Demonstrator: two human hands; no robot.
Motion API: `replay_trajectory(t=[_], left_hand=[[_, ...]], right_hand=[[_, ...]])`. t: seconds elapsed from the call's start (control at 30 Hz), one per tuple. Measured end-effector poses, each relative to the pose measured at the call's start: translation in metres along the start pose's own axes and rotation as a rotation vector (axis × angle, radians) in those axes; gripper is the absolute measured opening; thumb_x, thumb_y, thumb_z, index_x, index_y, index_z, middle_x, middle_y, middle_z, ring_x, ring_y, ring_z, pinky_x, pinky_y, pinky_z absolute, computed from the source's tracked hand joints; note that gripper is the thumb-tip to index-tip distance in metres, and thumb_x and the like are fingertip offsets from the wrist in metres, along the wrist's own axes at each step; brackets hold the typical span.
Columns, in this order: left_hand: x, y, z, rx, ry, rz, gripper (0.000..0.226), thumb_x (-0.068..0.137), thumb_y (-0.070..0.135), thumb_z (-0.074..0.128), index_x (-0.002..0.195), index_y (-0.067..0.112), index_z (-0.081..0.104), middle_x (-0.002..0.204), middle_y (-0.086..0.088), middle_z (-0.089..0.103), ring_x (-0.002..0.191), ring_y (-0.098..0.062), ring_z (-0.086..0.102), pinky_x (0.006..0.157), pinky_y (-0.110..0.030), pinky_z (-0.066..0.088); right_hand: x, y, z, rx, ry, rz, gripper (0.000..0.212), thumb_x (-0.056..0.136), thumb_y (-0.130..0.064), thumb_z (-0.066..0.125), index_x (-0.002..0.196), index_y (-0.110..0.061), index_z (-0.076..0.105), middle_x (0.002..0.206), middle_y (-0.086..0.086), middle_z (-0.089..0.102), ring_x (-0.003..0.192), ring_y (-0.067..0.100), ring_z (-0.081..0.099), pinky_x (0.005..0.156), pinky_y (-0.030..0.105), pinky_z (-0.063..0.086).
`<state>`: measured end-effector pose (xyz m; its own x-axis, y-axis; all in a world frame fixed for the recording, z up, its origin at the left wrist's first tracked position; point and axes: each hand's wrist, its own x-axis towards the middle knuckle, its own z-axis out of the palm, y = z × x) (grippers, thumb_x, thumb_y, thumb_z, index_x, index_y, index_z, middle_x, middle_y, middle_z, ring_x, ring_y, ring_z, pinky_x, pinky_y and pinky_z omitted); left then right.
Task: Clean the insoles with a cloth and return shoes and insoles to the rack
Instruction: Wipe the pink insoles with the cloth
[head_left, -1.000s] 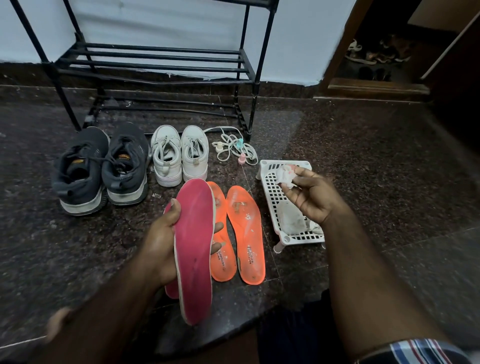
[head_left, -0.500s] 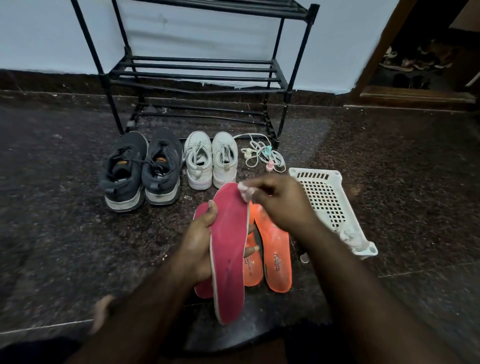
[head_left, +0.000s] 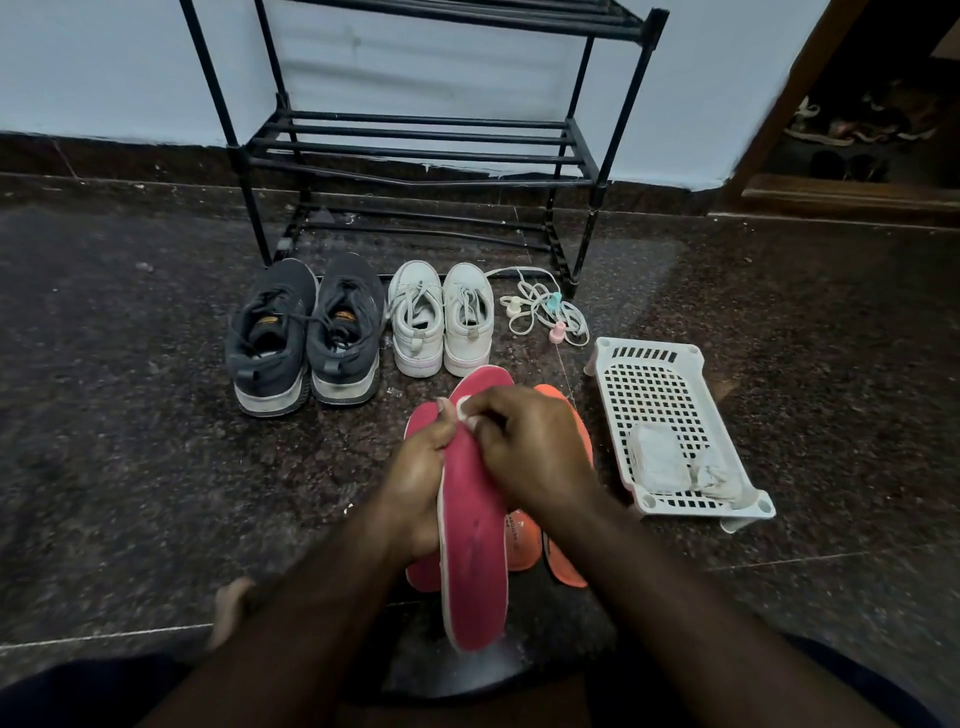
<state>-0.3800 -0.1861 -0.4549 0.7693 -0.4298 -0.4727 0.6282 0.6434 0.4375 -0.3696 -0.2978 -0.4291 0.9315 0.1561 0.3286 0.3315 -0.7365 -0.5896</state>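
- Pink insole (head_left: 475, 525) is held tilted above the floor by the left hand (head_left: 415, 483), whose thumb and fingers are curled round its left edge
- A small white cloth (head_left: 464, 410) is pinched in the curled fingers of the right hand (head_left: 524, 447) and pressed against the upper part of the held insole
- A second pink insole (head_left: 422, 569) is seen lying on the floor, mostly hidden behind the left hand and the held one
- Two orange insoles (head_left: 569, 426) are laid on the floor just right of the pink ones, largely covered by the right hand and forearm
- Dark grey sneakers (head_left: 306, 338) are set side by side on the floor, far and left of the hands, with white sneakers (head_left: 441, 322) just beside them on the right
- A black metal rack (head_left: 415, 150) is stood against the wall beyond the shoes
- A tangle of white laces (head_left: 545, 312) is left near the right foot of the rack
- A white perforated plastic basket (head_left: 654, 395) is placed right of the insoles, with crumpled pale cloths (head_left: 670, 462) lying at its near end
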Motion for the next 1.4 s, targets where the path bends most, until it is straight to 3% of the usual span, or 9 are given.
replay_trajectory(t=[0.2,0.37,0.5,0.63,0.77,0.87,0.97,1.13,1.4], left_hand=[[-0.001,0.002,-0.004,0.082,0.018,-0.01,0.071,0.1,0.06,0.031,0.09,0.01,0.081,0.093,-0.016,0.073,0.079,-0.031,0.068,0.072,-0.042,0.055],[0.001,0.002,-0.004,-0.009,0.001,-0.022,0.071,0.102,0.057,0.031,0.089,0.007,0.08,0.1,-0.017,0.074,0.094,-0.03,0.072,0.085,-0.045,0.057],[-0.001,0.004,-0.005,0.067,-0.014,-0.015,0.069,0.101,0.059,0.031,0.099,0.009,0.078,0.097,-0.017,0.074,0.08,-0.031,0.072,0.073,-0.044,0.057],[-0.007,0.006,0.0,0.125,-0.002,-0.022,0.067,0.101,0.059,0.031,0.111,0.005,0.069,0.092,-0.019,0.074,0.071,-0.031,0.072,0.058,-0.044,0.061],[-0.007,0.008,-0.001,0.159,0.052,-0.026,0.07,0.099,0.062,0.033,0.12,0.003,0.064,0.113,-0.022,0.071,0.093,-0.033,0.073,0.066,-0.049,0.062],[-0.006,0.008,-0.004,0.167,0.078,-0.017,0.071,0.098,0.064,0.033,0.123,0.004,0.063,0.123,-0.024,0.067,0.109,-0.035,0.068,0.077,-0.053,0.059],[-0.004,0.006,-0.003,0.126,0.059,0.003,0.067,0.099,0.061,0.033,0.117,0.007,0.067,0.111,-0.02,0.072,0.095,-0.035,0.072,0.075,-0.05,0.058],[0.001,0.005,-0.003,-0.019,0.007,0.036,0.063,0.103,0.053,0.033,0.094,0.008,0.076,0.093,-0.016,0.072,0.081,-0.029,0.074,0.067,-0.04,0.062],[0.008,0.003,-0.01,0.101,0.007,0.028,0.065,0.101,0.059,0.033,0.101,0.012,0.078,0.097,-0.016,0.072,0.079,-0.031,0.068,0.068,-0.042,0.056]], right_hand=[[0.013,0.014,-0.008,-0.015,0.167,0.047,0.016,0.078,0.0,0.065,0.085,-0.012,0.073,0.087,0.001,0.072,0.083,0.019,0.066,0.078,0.022,0.043],[-0.007,-0.002,0.008,0.003,0.041,-0.034,0.014,0.076,-0.002,0.067,0.08,-0.015,0.071,0.081,-0.001,0.071,0.079,0.018,0.064,0.074,0.032,0.049],[0.009,0.011,0.001,-0.027,0.152,-0.01,0.014,0.076,0.0,0.064,0.078,-0.013,0.068,0.079,-0.001,0.068,0.077,0.019,0.062,0.073,0.033,0.047],[0.018,0.016,-0.012,0.124,0.121,0.144,0.013,0.086,-0.014,0.068,0.096,-0.022,0.07,0.091,-0.01,0.069,0.083,0.007,0.063,0.077,0.025,0.051],[0.027,0.021,-0.034,0.302,0.121,0.188,0.028,0.085,-0.02,0.066,0.107,-0.037,0.06,0.095,-0.009,0.06,0.082,0.011,0.062,0.076,0.034,0.055],[0.024,0.019,-0.043,0.089,0.086,0.129,0.028,0.076,-0.018,0.081,0.101,-0.026,0.071,0.098,-0.008,0.06,0.084,0.005,0.06,0.078,0.019,0.05],[0.017,0.012,-0.031,-0.051,0.012,0.031,0.015,0.08,-0.016,0.077,0.095,-0.015,0.077,0.1,-0.002,0.062,0.09,0.011,0.059,0.084,0.018,0.045],[0.006,-0.002,-0.002,-0.189,-0.17,-0.147,0.024,0.082,-0.016,0.053,0.092,-0.011,0.074,0.085,0.007,0.069,0.083,0.027,0.063,0.073,0.038,0.05],[0.013,0.009,0.0,-0.118,0.106,-0.005,0.011,0.08,-0.009,0.07,0.089,-0.011,0.074,0.087,0.007,0.065,0.08,0.023,0.063,0.073,0.034,0.049]])
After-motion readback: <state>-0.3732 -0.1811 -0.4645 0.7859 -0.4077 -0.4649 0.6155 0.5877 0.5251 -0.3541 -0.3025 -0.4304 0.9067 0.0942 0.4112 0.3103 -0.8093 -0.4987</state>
